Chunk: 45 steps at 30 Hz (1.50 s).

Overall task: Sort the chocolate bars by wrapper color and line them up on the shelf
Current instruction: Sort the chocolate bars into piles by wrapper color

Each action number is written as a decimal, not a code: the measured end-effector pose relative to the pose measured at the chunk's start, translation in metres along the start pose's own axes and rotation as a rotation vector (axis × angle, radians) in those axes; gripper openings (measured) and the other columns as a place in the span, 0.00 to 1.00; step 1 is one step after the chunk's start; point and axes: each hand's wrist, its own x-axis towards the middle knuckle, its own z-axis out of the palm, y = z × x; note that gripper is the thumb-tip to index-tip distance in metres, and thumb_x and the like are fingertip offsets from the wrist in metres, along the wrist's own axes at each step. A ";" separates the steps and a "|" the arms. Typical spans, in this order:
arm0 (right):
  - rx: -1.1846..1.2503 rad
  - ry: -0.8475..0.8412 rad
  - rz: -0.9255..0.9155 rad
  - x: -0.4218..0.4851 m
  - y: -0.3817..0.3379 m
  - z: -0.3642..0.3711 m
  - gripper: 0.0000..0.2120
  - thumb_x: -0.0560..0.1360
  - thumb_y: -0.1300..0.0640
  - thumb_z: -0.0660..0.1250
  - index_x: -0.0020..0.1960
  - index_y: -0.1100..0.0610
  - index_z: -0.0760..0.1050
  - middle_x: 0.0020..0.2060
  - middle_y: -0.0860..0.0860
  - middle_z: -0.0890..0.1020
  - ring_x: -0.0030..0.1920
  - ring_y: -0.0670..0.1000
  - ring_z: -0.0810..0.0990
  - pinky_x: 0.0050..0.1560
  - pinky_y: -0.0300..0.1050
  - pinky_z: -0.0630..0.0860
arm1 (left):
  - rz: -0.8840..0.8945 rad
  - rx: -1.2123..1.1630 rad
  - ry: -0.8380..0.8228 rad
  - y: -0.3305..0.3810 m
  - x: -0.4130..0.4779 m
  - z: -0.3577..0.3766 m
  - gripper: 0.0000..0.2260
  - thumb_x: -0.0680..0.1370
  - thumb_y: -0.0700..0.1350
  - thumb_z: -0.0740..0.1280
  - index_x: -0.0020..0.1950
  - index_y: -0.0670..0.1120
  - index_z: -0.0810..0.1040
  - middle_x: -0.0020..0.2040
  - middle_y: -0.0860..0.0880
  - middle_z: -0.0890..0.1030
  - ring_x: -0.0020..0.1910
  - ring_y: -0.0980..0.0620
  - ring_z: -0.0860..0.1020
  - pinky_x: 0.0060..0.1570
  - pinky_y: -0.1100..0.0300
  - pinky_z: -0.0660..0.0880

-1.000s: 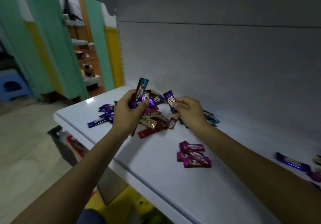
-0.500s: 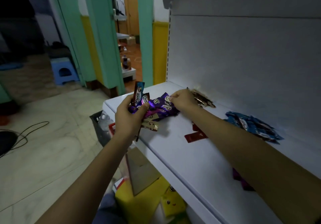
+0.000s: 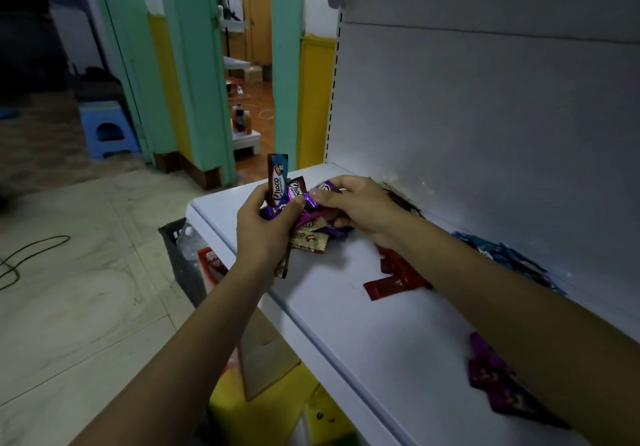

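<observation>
My left hand [image 3: 265, 227] grips a mixed bundle of chocolate bars [image 3: 282, 187] over the left end of the white shelf [image 3: 363, 324]; a blue bar sticks up, with brown, purple and gold ones fanned below. My right hand [image 3: 356, 201] pinches a purple bar [image 3: 327, 187] at the top of that bundle. On the shelf lie red bars [image 3: 394, 279], a blue pile [image 3: 502, 255] by the back wall, dark brown bars [image 3: 401, 200] behind my right hand, and magenta bars [image 3: 498, 386] partly hidden by my right forearm.
The shelf's white back panel [image 3: 485, 134] rises right behind the piles. Below the shelf's left end sit a dark crate [image 3: 180, 251], a cardboard piece [image 3: 266, 359] and yellow items [image 3: 263, 407]. A blue stool [image 3: 107, 130] and a cable [image 3: 20, 258] are on the tiled floor.
The view has swung left to the shelf's end. My right hand, which was pressing purple bars down beside the bundle, has come up onto it and now pinches a purple bar there.
</observation>
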 end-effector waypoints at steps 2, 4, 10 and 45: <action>0.024 0.043 0.003 0.002 0.002 -0.005 0.12 0.72 0.55 0.72 0.52 0.59 0.77 0.39 0.53 0.82 0.33 0.45 0.79 0.30 0.36 0.74 | -0.015 -0.043 0.008 -0.002 0.000 0.007 0.06 0.77 0.41 0.70 0.51 0.51 0.77 0.47 0.47 0.83 0.42 0.48 0.84 0.37 0.58 0.81; 0.105 0.119 0.009 0.005 0.004 -0.013 0.09 0.75 0.56 0.70 0.52 0.58 0.75 0.39 0.53 0.82 0.31 0.44 0.79 0.29 0.36 0.74 | -0.032 -0.080 0.014 -0.002 -0.001 0.011 0.06 0.77 0.41 0.69 0.50 0.51 0.77 0.47 0.46 0.84 0.41 0.49 0.84 0.36 0.60 0.80; 0.053 0.228 0.080 0.020 0.015 -0.032 0.08 0.79 0.58 0.64 0.55 0.60 0.73 0.36 0.52 0.80 0.26 0.44 0.77 0.21 0.32 0.67 | -0.049 -0.065 0.021 0.000 0.003 0.011 0.06 0.77 0.41 0.69 0.48 0.52 0.77 0.45 0.47 0.83 0.38 0.52 0.83 0.34 0.62 0.78; -0.333 0.636 0.018 -0.126 0.072 -0.177 0.07 0.75 0.59 0.68 0.51 0.60 0.81 0.45 0.51 0.81 0.46 0.47 0.78 0.49 0.40 0.73 | -0.177 -0.076 -0.408 0.017 -0.095 0.124 0.09 0.75 0.40 0.71 0.52 0.52 0.77 0.48 0.47 0.82 0.37 0.50 0.84 0.32 0.62 0.79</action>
